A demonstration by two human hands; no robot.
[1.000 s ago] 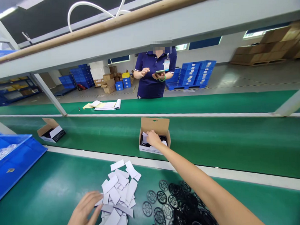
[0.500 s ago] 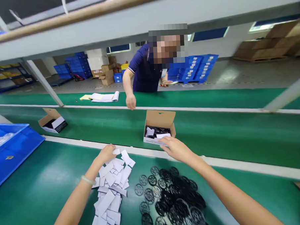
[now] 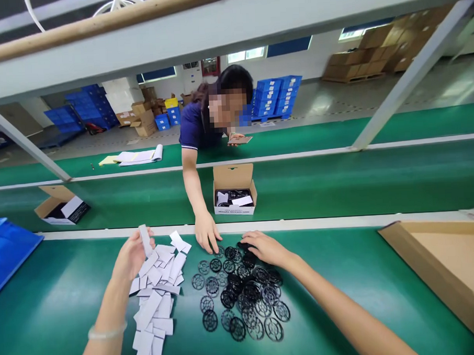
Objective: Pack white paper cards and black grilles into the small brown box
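My left hand is closed on a white paper slip, which stands up between thumb and fingers. Below it, a long heap of white slips lies on the green work surface. At the far edge of a pile of black spoked plastic discs, my right hand has thumb and fingers around a dark disc, partly hidden by the fingers. Beyond both hands, an open carton holds a white slip and black parts. A co-worker's hand reaches to the pile's upper left.
Another open carton stands on the conveyor at the left. A blue bin is at the left edge and a large cardboard box at the right. A co-worker leans across from the far side with a phone.
My right hand has moved from the carton to the disc pile. My left hand has lifted a slip off the heap. The co-worker has leaned in and stretched a hand to the discs.
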